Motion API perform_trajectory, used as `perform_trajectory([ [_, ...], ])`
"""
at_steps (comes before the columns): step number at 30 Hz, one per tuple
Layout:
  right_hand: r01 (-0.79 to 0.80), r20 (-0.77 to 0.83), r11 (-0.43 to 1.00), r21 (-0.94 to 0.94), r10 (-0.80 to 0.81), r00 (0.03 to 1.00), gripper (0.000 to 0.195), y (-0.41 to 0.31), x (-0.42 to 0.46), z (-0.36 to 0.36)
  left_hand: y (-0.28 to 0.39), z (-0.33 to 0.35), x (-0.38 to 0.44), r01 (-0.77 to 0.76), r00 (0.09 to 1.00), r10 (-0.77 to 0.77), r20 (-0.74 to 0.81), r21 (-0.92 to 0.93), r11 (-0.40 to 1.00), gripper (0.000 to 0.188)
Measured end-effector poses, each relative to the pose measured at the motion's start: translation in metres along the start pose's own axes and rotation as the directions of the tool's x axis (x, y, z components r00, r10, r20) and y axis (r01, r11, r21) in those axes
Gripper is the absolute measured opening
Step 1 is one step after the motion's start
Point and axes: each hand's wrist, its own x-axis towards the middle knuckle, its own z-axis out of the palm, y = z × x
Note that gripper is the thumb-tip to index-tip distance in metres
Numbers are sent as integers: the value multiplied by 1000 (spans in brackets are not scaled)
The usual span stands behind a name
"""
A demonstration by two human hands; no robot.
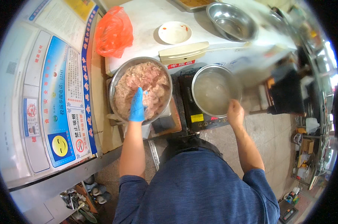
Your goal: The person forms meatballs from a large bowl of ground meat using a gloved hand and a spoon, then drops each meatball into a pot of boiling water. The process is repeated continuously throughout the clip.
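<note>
My left hand (137, 106), in a blue disposable glove, rests in raw minced meat (143, 75) that fills a wide steel bowl (171, 84) at the left. Part of that hand is sunk in or hidden by the meat, so its grip is unclear. My bare right hand (235, 113) is at the lower right rim of a steel pot (195, 104); whether it holds the rim or something else cannot be told. Cloudy liquid (212, 89) stands in the pot, on a black induction cooker (190, 117) with a lit red display.
Behind the bowl and pot stands a white chest freezer (143, 16) with a handle. On it are a red plastic bag (115, 32), a small white dish (175, 33), an empty steel basin (232, 22) and a metal tray (195, 4). A poster-covered wall (57, 84) borders the left.
</note>
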Motion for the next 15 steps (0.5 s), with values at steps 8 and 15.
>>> perform_trajectory([
  [8,143,76,917,373,-183,980,20,-105,-28,2,-12,9,-6,-271,949,291,-119,161,949,18],
  [15,-89,325,826,557,-118,938,21,-161,-39,5,-4,14,-20,-288,952,299,-64,140,947,19],
])
